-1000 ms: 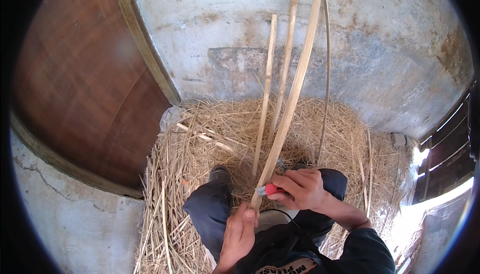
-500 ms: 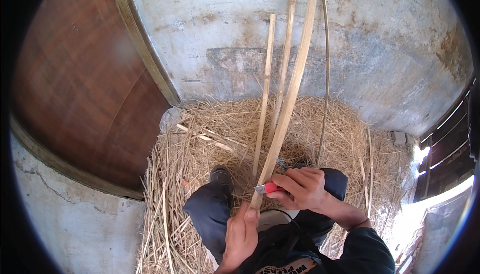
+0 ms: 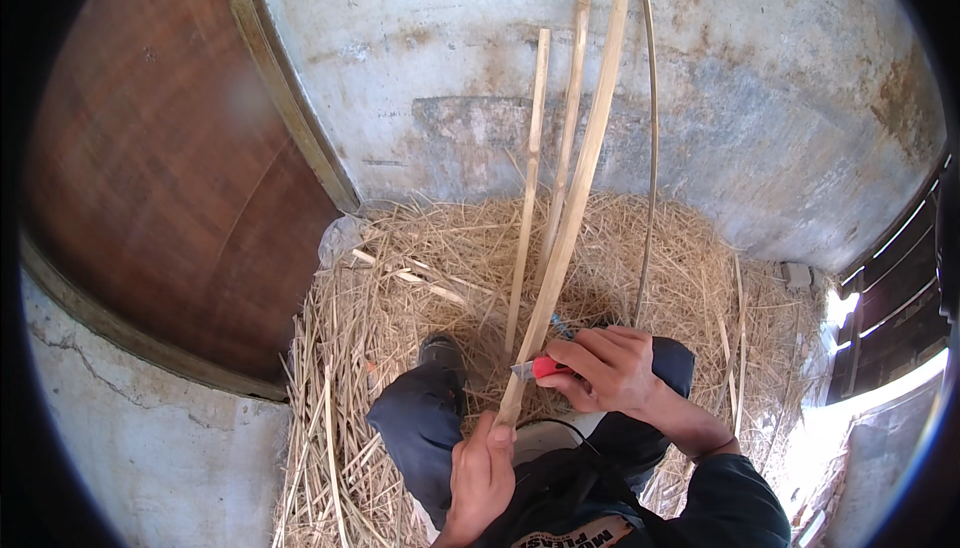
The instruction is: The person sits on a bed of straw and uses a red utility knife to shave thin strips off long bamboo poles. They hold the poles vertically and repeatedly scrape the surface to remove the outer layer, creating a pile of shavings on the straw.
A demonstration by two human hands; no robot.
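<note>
A long pale bamboo strip point(image 3: 573, 210) slants up and away from my lap, its far end high in front of the wall. My left hand point(image 3: 482, 470) is closed around its near end, with the thumb lying along it. In my right hand point(image 3: 612, 370) is a knife point(image 3: 545, 367) with a red handle. Its short blade lies across the strip, a little above my left hand. The right fingers wrap the handle and hide most of it.
Two shorter bamboo strips point(image 3: 536, 128) point(image 3: 577, 78) and a thin dark stick point(image 3: 653, 108) lean against the stained wall point(image 3: 780, 128). Straw and shavings point(image 3: 400, 298) cover the floor around my legs. A brown door panel point(image 3: 170, 168) is at left, dark slats point(image 3: 895, 278) at right.
My right hand and the knife have shifted slightly up along the strip. The strip's far end has dipped a little and moved left. My left hand keeps its hold.
</note>
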